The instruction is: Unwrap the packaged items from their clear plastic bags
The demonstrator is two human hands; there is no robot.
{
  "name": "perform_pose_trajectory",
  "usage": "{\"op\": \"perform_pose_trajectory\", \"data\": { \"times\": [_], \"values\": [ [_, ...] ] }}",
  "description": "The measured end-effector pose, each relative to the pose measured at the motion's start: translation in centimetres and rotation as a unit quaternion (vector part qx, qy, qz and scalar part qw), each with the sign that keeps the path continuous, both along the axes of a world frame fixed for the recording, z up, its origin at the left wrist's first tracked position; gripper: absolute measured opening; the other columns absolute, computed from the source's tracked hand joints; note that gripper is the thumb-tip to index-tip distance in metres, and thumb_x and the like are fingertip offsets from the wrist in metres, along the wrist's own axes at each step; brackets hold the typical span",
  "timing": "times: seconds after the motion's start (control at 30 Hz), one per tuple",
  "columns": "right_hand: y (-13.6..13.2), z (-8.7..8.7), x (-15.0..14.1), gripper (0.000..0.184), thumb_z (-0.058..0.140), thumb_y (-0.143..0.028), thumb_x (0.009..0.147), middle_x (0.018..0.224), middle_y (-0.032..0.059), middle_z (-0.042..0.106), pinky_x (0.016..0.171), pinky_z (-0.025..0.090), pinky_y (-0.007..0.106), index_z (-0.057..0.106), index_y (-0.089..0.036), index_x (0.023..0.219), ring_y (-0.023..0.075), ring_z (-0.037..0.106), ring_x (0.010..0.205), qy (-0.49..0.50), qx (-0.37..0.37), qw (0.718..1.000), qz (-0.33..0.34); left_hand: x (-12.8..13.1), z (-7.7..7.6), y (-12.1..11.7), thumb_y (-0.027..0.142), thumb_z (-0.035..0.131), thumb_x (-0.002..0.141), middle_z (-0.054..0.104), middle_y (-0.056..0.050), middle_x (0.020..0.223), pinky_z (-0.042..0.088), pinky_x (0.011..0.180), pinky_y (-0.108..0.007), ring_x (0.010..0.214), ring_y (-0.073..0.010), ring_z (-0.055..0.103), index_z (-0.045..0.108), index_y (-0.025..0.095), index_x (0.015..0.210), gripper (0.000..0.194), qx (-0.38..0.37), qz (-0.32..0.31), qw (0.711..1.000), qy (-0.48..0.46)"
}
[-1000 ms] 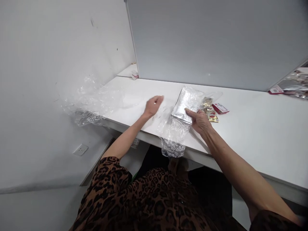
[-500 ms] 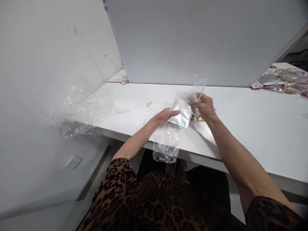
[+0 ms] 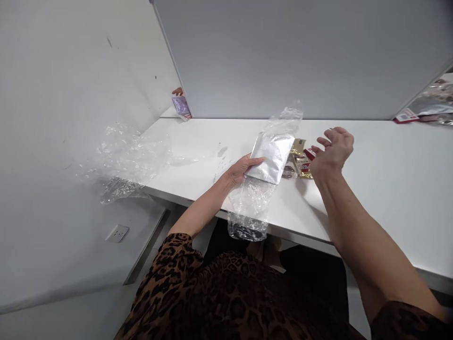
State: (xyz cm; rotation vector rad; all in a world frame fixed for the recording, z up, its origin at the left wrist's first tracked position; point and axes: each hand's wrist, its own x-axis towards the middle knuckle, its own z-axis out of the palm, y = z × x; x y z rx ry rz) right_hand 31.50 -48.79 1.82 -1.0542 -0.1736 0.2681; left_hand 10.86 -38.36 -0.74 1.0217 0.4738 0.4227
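My left hand (image 3: 244, 168) grips a flat silver packet (image 3: 271, 158) by its left edge, thumb on top. Clear plastic film (image 3: 249, 205) sticks out above the packet and hangs below it over the table's front edge; whether the packet is inside the film I cannot tell. To the right, my right hand (image 3: 334, 150) is raised over the table with its fingers apart and curled, holding nothing. Between the packet and that hand lie several small wrapped packs, one a gold sachet (image 3: 299, 146) and another red and gold (image 3: 303, 166); the silver packet partly hides them.
A heap of crumpled clear plastic (image 3: 130, 153) lies at the table's left end by the wall. A grey partition (image 3: 276, 56) stands along the back. Past its left end show a hand (image 3: 177, 91) and a purple packet (image 3: 180, 105); more packaged goods (image 3: 437, 101) lie at the far right.
My right hand has let go of the plastic film and moved right, uncovering the small packs. The left hand keeps its hold. Behind the partition, a hand and a purple packet have appeared.
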Motion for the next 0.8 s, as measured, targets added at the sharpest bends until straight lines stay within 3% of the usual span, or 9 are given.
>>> {"op": "perform_pose_trajectory", "data": {
  "times": [0.03, 0.1, 0.2, 0.27, 0.4, 0.53, 0.7, 0.8],
  "values": [
    [-0.2, 0.1, -0.7, 0.014, 0.064, -0.024, 0.085, 0.108, 0.0011, 0.065, 0.071, 0.053, 0.032, 0.060, -0.027, 0.098, 0.0166, 0.063, 0.090, -0.047, -0.005, 0.999, 0.009, 0.2, 0.0, 0.1, 0.030, 0.088, 0.080, 0.077, -0.008, 0.090, 0.061, 0.083, -0.034, 0.084, -0.0206, 0.074, 0.073, 0.016, 0.111, 0.038, -0.013, 0.016, 1.000, -0.008],
    [-0.4, 0.1, -2.5, 0.015, 0.067, -0.035, 0.088, 0.111, 0.0032, 0.067, 0.086, 0.056, 0.041, 0.063, -0.027, 0.100, 0.0200, 0.064, 0.098, -0.156, -0.036, 0.983, 0.089, 0.4, 0.2, 0.1, 0.043, 0.078, 0.091, 0.079, -0.009, 0.096, 0.061, 0.093, -0.038, 0.095, -0.0233, 0.076, 0.073, 0.017, 0.117, 0.037, -0.040, 0.036, 0.998, -0.027],
    [-0.5, -0.5, -5.1, 0.039, 0.072, -0.059, 0.090, 0.120, 0.0088, 0.068, 0.101, 0.055, 0.052, 0.069, -0.026, 0.111, 0.0276, 0.063, 0.114, -0.253, -0.112, 0.922, 0.271, 0.4, 0.6, 0.2, 0.059, 0.063, 0.098, 0.080, -0.011, 0.105, 0.058, 0.101, -0.041, 0.109, -0.0263, 0.076, 0.072, 0.019, 0.122, 0.047, -0.058, 0.044, 0.996, -0.050],
    [-0.4, -1.2, -6.3, 0.058, 0.076, -0.070, 0.084, 0.131, 0.0109, 0.065, 0.104, 0.056, 0.054, 0.068, -0.028, 0.123, 0.0324, 0.059, 0.126, -0.275, -0.139, 0.891, 0.334, 0.4, 0.7, 0.1, 0.059, 0.064, 0.098, 0.080, -0.010, 0.107, 0.057, 0.102, -0.041, 0.111, -0.0260, 0.075, 0.073, 0.021, 0.121, 0.045, -0.051, 0.052, 0.996, -0.051],
    [-0.3, -2.3, -7.0, 0.081, 0.083, -0.073, 0.076, 0.147, 0.0119, 0.056, 0.107, 0.056, 0.056, 0.059, -0.031, 0.140, 0.0367, 0.049, 0.141, -0.285, -0.146, 0.878, 0.355, 0.2, 0.7, -0.2, 0.046, 0.076, 0.092, 0.079, -0.004, 0.101, 0.057, 0.093, -0.035, 0.096, -0.0207, 0.075, 0.074, 0.024, 0.114, 0.031, -0.002, 0.086, 0.996, -0.039],
    [-0.5, -2.6, -6.9, 0.091, 0.090, -0.067, 0.070, 0.152, 0.0140, 0.052, 0.112, 0.052, 0.061, 0.054, -0.031, 0.146, 0.0402, 0.045, 0.145, -0.301, -0.160, 0.861, 0.376, -0.1, 1.2, -0.8, 0.049, 0.081, 0.089, 0.074, -0.001, 0.088, 0.056, 0.086, -0.031, 0.078, -0.0140, 0.069, 0.070, 0.021, 0.100, 0.032, 0.022, 0.107, 0.994, -0.025],
    [-0.4, -2.5, -6.8, 0.087, 0.087, -0.059, 0.073, 0.156, 0.0124, 0.050, 0.113, 0.050, 0.060, 0.050, -0.032, 0.147, 0.0383, 0.045, 0.147, -0.272, -0.139, 0.863, 0.402, -0.2, 1.1, -0.8, 0.044, 0.085, 0.085, 0.070, 0.004, 0.085, 0.055, 0.084, -0.027, 0.073, -0.0091, 0.067, 0.061, 0.021, 0.091, 0.034, 0.047, 0.115, 0.992, -0.024],
    [0.0, -2.3, -6.5, 0.072, 0.081, -0.057, 0.074, 0.141, 0.0100, 0.063, 0.106, 0.056, 0.054, 0.055, -0.030, 0.136, 0.0350, 0.060, 0.132, -0.194, -0.103, 0.885, 0.410, -0.2, 1.0, -0.5, 0.041, 0.082, 0.087, 0.075, 0.000, 0.091, 0.054, 0.080, -0.027, 0.077, -0.0123, 0.071, 0.056, 0.020, 0.087, 0.033, 0.046, 0.126, 0.991, -0.018]
  ]
}}
